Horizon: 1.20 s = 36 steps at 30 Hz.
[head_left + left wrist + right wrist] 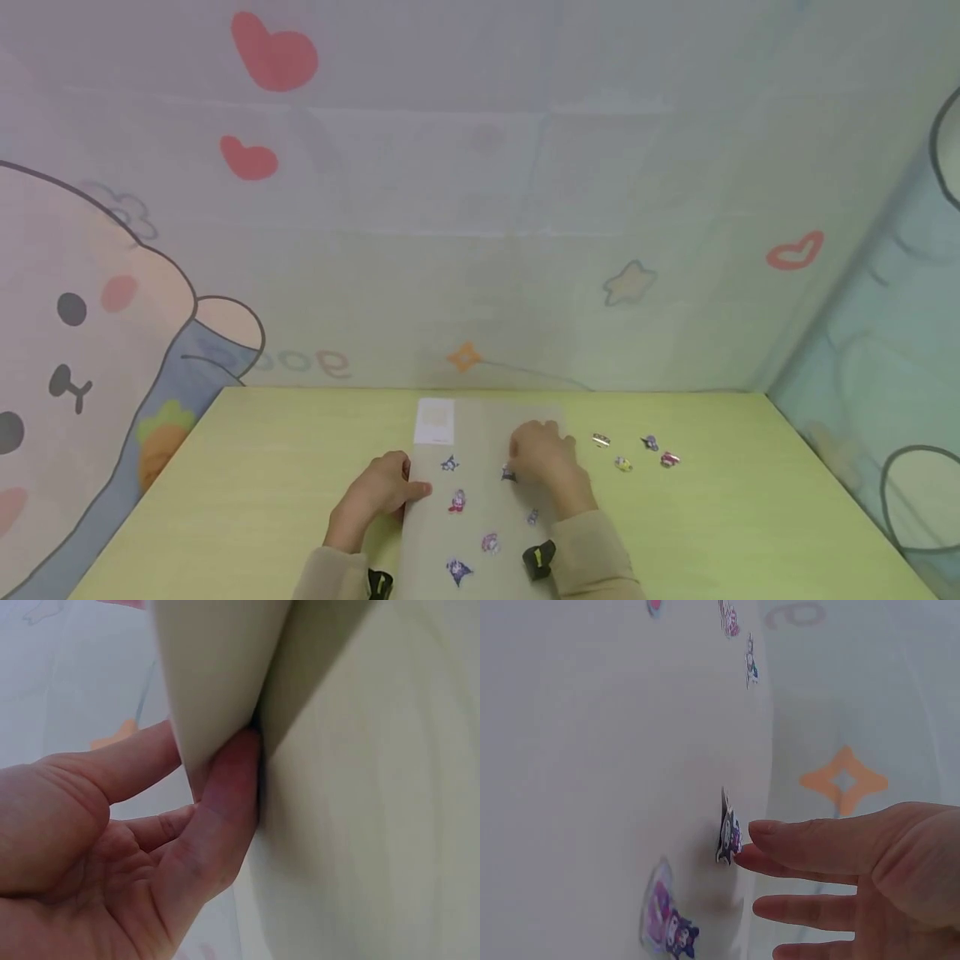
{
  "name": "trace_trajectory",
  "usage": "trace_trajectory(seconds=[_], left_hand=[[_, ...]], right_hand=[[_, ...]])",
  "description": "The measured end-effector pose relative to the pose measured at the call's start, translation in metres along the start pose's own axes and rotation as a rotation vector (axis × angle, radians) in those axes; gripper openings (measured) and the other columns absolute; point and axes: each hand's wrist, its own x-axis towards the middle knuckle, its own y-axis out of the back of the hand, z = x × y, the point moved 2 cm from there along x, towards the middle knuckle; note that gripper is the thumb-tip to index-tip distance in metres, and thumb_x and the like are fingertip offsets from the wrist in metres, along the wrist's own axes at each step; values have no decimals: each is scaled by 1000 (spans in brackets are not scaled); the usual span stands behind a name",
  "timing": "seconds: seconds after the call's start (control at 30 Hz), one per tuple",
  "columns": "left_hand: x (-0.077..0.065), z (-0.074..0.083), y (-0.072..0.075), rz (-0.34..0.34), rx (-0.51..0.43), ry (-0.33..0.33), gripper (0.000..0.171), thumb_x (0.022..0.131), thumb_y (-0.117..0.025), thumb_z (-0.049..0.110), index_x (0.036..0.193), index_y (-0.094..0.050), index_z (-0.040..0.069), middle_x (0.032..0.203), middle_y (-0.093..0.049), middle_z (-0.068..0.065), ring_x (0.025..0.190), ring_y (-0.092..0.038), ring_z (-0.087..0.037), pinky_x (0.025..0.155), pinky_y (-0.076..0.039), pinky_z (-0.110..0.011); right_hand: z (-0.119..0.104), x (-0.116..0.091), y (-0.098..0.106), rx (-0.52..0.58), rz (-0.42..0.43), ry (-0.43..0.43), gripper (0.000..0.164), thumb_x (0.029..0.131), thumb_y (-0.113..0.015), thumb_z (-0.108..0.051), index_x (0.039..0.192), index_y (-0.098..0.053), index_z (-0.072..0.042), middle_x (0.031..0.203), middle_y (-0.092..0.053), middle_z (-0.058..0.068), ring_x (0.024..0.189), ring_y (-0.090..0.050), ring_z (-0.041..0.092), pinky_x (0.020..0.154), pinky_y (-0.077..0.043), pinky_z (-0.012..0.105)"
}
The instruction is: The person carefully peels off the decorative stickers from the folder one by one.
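A beige board lies lengthwise in front of me, with several small cartoon stickers on it. My left hand grips its left edge, thumb on top and fingers reaching underneath; the left wrist view shows the board's edge between thumb and fingers. Over the board's far right part is my right hand. In the right wrist view, the thumb and index fingertips of that hand are right at the edge of a dark cartoon sticker, which stands partly up from the surface. The other fingers there are extended.
A white card covers the board's far left corner. Several more cutouts, among them a yellow one and a red one, lie on the pale yellow table to the right. A printed backdrop rises behind the table.
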Motion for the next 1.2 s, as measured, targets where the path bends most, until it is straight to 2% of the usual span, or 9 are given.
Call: trace_trajectory(seconds=[0.23,0.43,0.53,0.63,0.73,0.93,1.2], left_hand=[[0,2,0,-3,-2,-8,25,88,-73,15,88,-53,0,75,-60,-9,61,-62,-20,59,-49,-33],[-1,3,-1,-8,-12,-17,25,89,-73,15,88,-53,-1,76,-61,-9,61,-63,-20,59,-50,-33],[-1,2,-1,-3,-17,-23,25,88,-73,14,88,-53,-1,75,-60,-9,60,-63,-20,58,-50,-33],[-1,2,-1,2,-18,-28,25,88,-73,14,87,-53,-1,75,-60,-9,60,-63,-20,58,-51,-33],[-1,2,0,5,-18,-31,24,88,-73,13,86,-53,-1,75,-60,-9,61,-63,-20,58,-51,-34],[-3,2,1,8,-9,-22,25,88,-73,14,87,-53,0,75,-60,-9,61,-63,-20,58,-50,-33],[-7,4,5,20,11,-37,25,88,-73,14,86,-53,0,74,-60,-9,60,-62,-20,57,-49,-33]], right_hand=[[-5,-1,-1,-18,4,1,18,80,-77,-16,69,-63,-13,83,-54,3,90,-47,28,88,-37,60],[-4,-2,-2,-23,15,-7,20,80,-72,-8,66,-58,-13,84,-52,3,89,-46,27,87,-38,59],[-4,-1,-2,-21,23,2,20,78,-69,-4,66,-57,-13,85,-52,4,91,-47,29,91,-35,65],[-3,-1,-1,-16,29,9,19,77,-67,-3,66,-57,-13,88,-53,5,97,-48,33,97,-26,74],[-2,-1,4,-18,40,7,17,78,-66,-3,68,-58,-14,92,-54,5,101,-48,34,99,-19,76],[2,-2,16,-5,60,7,14,81,-68,-10,71,-60,-15,96,-56,6,103,-48,36,99,-23,73],[15,-4,33,0,39,11,12,87,-68,-20,78,-62,-15,93,-56,4,101,-50,35,98,-24,73]])
